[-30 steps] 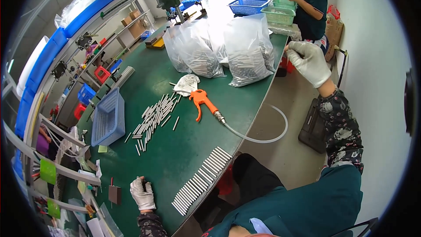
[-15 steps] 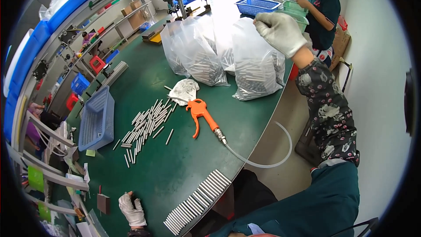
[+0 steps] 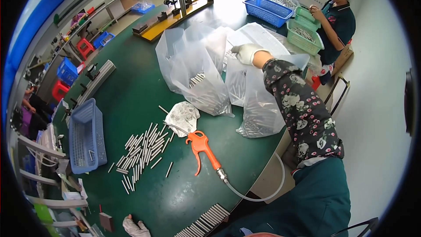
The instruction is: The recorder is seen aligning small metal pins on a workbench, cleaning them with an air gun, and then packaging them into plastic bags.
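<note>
My right hand (image 3: pixel 246 54), in a white glove, reaches over the clear plastic bags at the table's right side. Its curled fingers grip the upper film of a clear plastic bag (image 3: pixel 262 116) of metal pins. Beside it stands another clear bag (image 3: pixel 199 92) with pins showing inside. My left hand (image 3: pixel 136 227), gloved with bare fingertips, lies low at the bottom edge with thumb and fingers apart, holding nothing. Near it is a row of metal pins (image 3: pixel 204 222). A loose pile of pins (image 3: pixel 144 151) lies mid-table, by an orange air gun (image 3: pixel 204 149) and a white cloth (image 3: pixel 183 117).
A blue basket (image 3: pixel 87 138) stands at the left. A small brown block (image 3: pixel 106 221) lies near my left hand. The air gun's hose (image 3: pixel 280 171) loops past the table edge. Farther off are a blue basket (image 3: pixel 268 12), green baskets (image 3: pixel 305 39) and a person (image 3: pixel 337 24).
My right hand has come down from above the bags onto one, whose top now spreads wider. The view has shifted, so my left hand sits lower in it.
</note>
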`<action>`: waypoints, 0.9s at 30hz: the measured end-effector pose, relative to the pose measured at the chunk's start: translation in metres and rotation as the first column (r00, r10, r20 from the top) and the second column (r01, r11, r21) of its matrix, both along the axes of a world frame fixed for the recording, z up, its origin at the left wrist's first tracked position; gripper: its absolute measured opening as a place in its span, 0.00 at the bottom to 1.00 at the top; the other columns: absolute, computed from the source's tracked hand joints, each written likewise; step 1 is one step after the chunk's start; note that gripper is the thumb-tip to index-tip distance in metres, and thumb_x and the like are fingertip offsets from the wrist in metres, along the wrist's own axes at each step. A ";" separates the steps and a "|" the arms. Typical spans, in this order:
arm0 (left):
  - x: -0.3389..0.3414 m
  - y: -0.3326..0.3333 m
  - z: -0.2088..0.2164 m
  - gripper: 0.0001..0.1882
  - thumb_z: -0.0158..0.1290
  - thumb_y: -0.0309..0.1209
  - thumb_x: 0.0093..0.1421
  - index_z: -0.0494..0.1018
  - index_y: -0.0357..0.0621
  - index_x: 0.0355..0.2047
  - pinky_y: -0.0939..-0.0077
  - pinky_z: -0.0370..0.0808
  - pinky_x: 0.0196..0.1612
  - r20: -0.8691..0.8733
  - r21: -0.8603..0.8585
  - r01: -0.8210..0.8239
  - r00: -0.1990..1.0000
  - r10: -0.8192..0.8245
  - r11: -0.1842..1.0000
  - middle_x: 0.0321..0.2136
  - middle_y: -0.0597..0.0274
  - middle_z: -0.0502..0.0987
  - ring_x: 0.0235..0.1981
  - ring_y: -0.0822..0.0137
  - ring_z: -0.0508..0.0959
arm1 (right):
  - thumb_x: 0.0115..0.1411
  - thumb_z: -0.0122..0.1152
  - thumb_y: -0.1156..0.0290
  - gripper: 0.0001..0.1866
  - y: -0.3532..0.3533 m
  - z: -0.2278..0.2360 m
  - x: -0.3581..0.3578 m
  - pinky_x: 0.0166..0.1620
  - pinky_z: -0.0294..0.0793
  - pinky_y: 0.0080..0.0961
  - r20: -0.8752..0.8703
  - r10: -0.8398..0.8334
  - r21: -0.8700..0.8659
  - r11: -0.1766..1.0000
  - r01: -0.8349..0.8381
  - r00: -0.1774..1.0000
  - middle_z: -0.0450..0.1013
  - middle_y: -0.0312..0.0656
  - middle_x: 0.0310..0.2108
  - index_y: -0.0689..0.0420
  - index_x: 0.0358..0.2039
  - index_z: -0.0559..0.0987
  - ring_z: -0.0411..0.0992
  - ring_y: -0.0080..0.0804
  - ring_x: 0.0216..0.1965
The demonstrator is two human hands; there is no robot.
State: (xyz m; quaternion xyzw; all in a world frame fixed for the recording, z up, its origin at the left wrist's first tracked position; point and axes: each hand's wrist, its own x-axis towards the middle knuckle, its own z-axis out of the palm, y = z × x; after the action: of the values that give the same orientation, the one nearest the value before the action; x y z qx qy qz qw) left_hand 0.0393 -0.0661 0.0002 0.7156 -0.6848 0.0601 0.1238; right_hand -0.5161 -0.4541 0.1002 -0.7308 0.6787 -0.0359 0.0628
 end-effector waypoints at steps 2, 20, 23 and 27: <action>0.004 0.007 -0.016 0.23 0.38 0.43 0.63 0.69 0.31 0.43 0.61 0.65 0.50 0.103 -0.079 -0.039 0.994 0.047 0.996 0.42 0.45 0.71 0.43 0.50 0.70 | 0.54 0.44 0.63 0.21 -0.006 -0.012 -0.006 0.52 0.65 0.31 0.074 0.132 0.208 0.967 -0.144 0.989 0.72 0.49 0.45 0.47 0.49 0.74 0.70 0.47 0.46; -0.009 0.002 -0.002 0.25 0.52 0.31 0.45 0.69 0.37 0.46 0.55 0.67 0.47 0.247 0.086 -0.184 0.956 0.158 0.979 0.41 0.41 0.70 0.42 0.45 0.70 | 0.54 0.48 0.67 0.22 -0.117 -0.033 0.052 0.52 0.65 0.33 0.191 -0.113 0.271 0.961 0.058 0.975 0.67 0.50 0.51 0.53 0.51 0.71 0.68 0.45 0.51; -0.003 0.010 -0.010 0.24 0.51 0.32 0.48 0.69 0.37 0.47 0.55 0.67 0.47 0.256 0.065 -0.168 0.956 0.146 0.984 0.42 0.41 0.70 0.43 0.45 0.70 | 0.54 0.48 0.65 0.19 -0.129 -0.013 0.041 0.49 0.68 0.35 -0.007 0.015 0.285 0.958 -0.012 1.000 0.71 0.50 0.46 0.54 0.46 0.74 0.71 0.45 0.47; 0.003 0.013 -0.009 0.23 0.48 0.35 0.52 0.69 0.35 0.47 0.53 0.67 0.47 0.259 0.076 -0.113 0.962 0.090 0.991 0.42 0.40 0.69 0.43 0.43 0.69 | 0.58 0.44 0.64 0.17 -0.164 -0.055 0.035 0.46 0.70 0.35 -0.267 0.109 0.082 0.993 -0.090 0.958 0.72 0.47 0.45 0.55 0.44 0.76 0.72 0.42 0.45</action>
State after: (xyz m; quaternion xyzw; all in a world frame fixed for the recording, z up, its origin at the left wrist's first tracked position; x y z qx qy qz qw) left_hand 0.0422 -0.0535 -0.0089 0.7411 -0.6593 0.1271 -0.0008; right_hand -0.4808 -0.6177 0.0455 -0.7594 0.6442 0.0912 -0.0036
